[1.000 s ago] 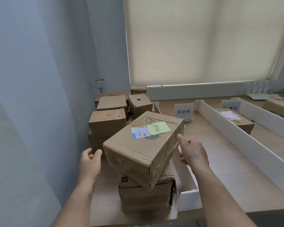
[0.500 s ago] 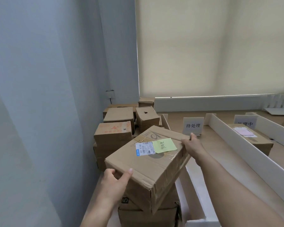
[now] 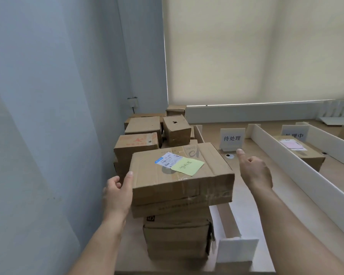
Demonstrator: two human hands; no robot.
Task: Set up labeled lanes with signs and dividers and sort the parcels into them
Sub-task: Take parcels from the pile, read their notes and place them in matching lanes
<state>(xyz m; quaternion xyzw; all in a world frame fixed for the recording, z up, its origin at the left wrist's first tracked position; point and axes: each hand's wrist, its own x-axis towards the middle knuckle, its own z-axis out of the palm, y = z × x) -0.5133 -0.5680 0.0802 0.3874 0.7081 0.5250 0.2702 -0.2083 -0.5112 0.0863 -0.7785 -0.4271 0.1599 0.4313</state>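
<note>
A brown parcel (image 3: pixel 179 175) with a shipping label and a yellow-green sticky note lies flat on top of a stack of parcels (image 3: pixel 177 237) at the table's near left. My left hand (image 3: pixel 117 195) grips its near left corner, thumb on the top edge. Off the parcel and to its right, my right hand (image 3: pixel 255 172) hovers over the table with one finger pointing forward and the others loosely curled, holding nothing. A white sign reading 待处理 (image 3: pixel 232 138) stands just beyond it. A second sign (image 3: pixel 294 133) marks the lane to the right.
More brown parcels (image 3: pixel 141 139) are piled at the back left against the wall. White dividers (image 3: pixel 298 171) run front to back; a short one (image 3: pixel 236 253) stands beside the stack. A parcel with a pink note (image 3: pixel 304 155) lies in the second lane.
The top parcel has turned from a diagonal tilt to lie square and flat on the stack. My right hand let go of its far corner and moved right. My left hand shifted along the left side.
</note>
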